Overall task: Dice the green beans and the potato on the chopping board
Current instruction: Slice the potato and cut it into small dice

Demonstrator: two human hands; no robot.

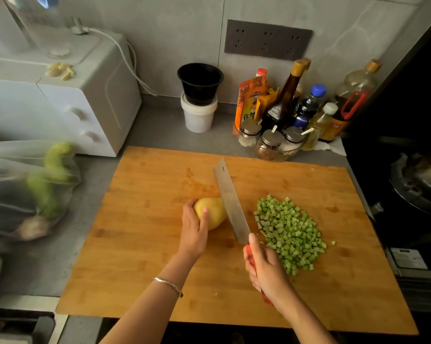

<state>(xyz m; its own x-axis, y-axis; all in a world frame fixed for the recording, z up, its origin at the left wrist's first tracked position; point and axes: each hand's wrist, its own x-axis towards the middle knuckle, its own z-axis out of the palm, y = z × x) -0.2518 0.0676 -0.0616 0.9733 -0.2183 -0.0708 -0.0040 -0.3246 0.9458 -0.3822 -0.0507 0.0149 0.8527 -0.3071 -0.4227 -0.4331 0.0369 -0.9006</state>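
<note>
Yellow potato gripped by left fingers | right fingers grasp cleaver | packet lettering unreadable

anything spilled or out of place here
Little. One green bean piece lies apart, right of the diced pile on the chopping board. What look like garlic cloves sit loose atop the white appliance.
</note>
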